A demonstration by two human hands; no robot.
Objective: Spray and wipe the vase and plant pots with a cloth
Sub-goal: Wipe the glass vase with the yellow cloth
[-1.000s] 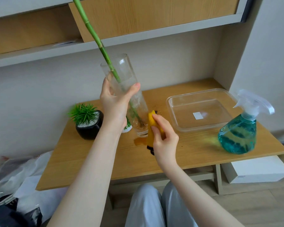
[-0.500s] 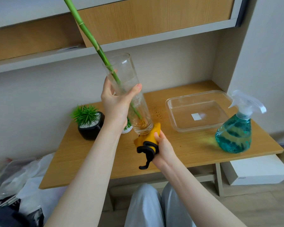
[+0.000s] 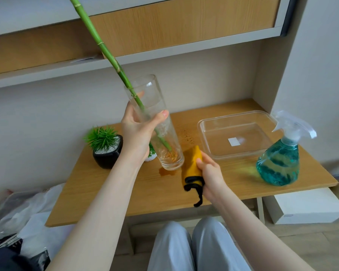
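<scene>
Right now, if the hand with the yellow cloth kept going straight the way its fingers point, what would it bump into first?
Probably the glass vase. The right hand points up and left, the yellow cloth leading, right beside the vase's base. Depth is hard to judge from one view, so it could slip just past it.

One vase (image 3: pixel 157 122), two pots (image 3: pixel 108 157), one cloth (image 3: pixel 192 167).

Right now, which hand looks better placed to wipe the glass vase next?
The right hand, probably. It already grips the yellow cloth right beside the base of the vase, while the left hand is busy holding the vase tilted above the table.
</scene>
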